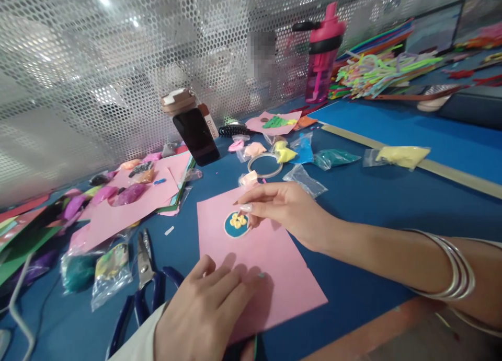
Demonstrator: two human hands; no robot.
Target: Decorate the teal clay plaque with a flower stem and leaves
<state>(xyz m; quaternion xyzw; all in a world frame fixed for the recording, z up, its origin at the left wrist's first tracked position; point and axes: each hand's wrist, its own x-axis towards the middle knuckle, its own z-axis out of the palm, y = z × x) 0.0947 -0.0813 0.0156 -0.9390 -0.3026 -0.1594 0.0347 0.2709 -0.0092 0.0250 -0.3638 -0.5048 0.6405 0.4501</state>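
Observation:
On a pink paper sheet (282, 282) sits a teal clay disc (231, 230) with a light rim, topped by a yellow clay flower (238, 221). My right hand (292, 212) hovers at the disc's upper right, thumb and forefinger pinched together; whatever is between the tips, if anything, is too small to make out. Fingers extended, my left hand (207, 303) rests over the lower left of the sheet. A small teal spot shows near its fingertips. Just beyond the sheet lie a lump of pale peach clay (250, 179) and a clear ring (265, 165).
Scissors (145, 264) and blue-handled pliers (170, 275) lie at left, beside bagged clay (112, 261) and stacked paper (121, 220). A phone (196, 136) leans on a lidded cup (178, 101). More clay bags (335, 158), a pink bottle (321, 58) and pipe cleaners (376, 71) stand farther back.

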